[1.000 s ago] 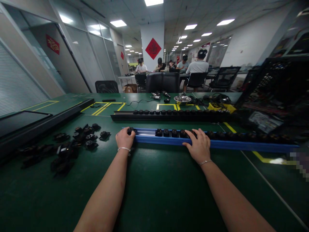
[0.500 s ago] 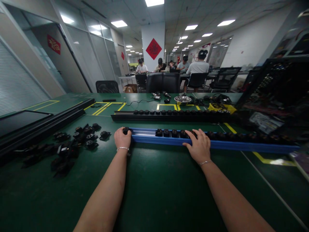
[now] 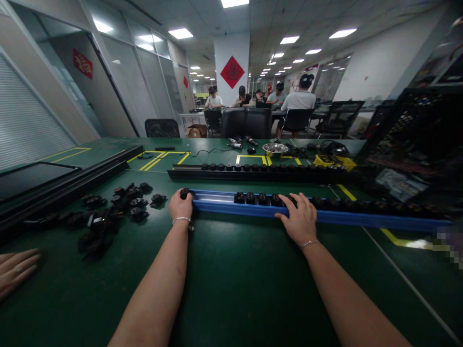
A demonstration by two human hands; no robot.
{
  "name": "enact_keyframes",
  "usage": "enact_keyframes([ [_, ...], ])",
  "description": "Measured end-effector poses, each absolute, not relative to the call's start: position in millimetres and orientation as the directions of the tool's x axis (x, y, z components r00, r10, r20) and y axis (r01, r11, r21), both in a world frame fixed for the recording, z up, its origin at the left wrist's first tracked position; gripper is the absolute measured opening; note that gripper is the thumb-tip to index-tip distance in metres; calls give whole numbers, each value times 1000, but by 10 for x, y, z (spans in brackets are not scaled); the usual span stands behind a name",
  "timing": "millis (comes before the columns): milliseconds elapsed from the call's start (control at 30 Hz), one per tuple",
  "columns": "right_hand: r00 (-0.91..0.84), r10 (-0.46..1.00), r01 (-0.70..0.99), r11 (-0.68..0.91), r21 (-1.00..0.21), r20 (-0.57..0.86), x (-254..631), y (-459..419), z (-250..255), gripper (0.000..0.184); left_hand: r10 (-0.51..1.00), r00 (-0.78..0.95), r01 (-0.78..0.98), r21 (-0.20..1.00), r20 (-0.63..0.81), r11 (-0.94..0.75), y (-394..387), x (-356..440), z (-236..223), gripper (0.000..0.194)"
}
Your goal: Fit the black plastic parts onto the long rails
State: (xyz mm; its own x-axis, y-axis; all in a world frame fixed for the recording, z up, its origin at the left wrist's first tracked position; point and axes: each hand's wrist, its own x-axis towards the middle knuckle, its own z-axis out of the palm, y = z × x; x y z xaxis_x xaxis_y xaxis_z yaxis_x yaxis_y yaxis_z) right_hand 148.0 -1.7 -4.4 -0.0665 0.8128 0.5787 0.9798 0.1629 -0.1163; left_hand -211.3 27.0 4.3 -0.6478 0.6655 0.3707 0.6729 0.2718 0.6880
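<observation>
A long blue rail (image 3: 231,208) lies across the green table, with a row of small black modules (image 3: 250,198) sitting in its channel from the middle to the right. Between the rail's left end and that row, a stretch of pale channel shows. My left hand (image 3: 181,208) is closed around a single black module (image 3: 184,193) at the left end of the rail. Over the rail's middle, my right hand (image 3: 299,217) has its thumb against the front side and its fingers across the top, closed on the rail and partly covering the modules there.
Loose black modules (image 3: 119,207) lie in a heap at left, beside long black rails (image 3: 83,180). Behind the blue rail stands a black rail (image 3: 224,174) with modules. Farther back are a metal bowl (image 3: 275,149) and a yellow tray (image 3: 334,162). Another person's hand (image 3: 18,270) is at the left edge.
My left hand has shifted slightly left with the black module. My right hand stays at the same place on the rail. Another person's hand has come into view at the left edge.
</observation>
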Motion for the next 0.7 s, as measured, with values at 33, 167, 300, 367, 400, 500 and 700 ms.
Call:
enact_keyframes([
  [33,-66,812,979,164,-118,580,1480,-18,-43,46,668,-645,676,684,371,273,270,-2114,46,34],
  [167,-69,810,977,174,-126,583,1482,-17,-42,45,678,-628,699,660,382,276,267,-2121,58,33],
  [300,-68,812,976,176,-131,580,1479,-20,-36,44,687,-616,717,635,385,287,258,-2116,78,32],
  [367,-65,816,977,170,-131,574,1475,-25,-30,44,694,-611,722,628,382,289,253,-2116,89,31],
  [400,-64,817,977,168,-130,573,1474,-27,-27,44,696,-610,722,628,380,290,251,-2122,93,31],
  [500,-68,815,977,170,-126,576,1479,-31,-28,45,671,-646,692,651,364,313,246,-2180,103,31],
  [700,-72,796,976,181,-124,601,1504,-19,-60,45,629,-699,641,688,341,339,253,-2336,87,30],
])
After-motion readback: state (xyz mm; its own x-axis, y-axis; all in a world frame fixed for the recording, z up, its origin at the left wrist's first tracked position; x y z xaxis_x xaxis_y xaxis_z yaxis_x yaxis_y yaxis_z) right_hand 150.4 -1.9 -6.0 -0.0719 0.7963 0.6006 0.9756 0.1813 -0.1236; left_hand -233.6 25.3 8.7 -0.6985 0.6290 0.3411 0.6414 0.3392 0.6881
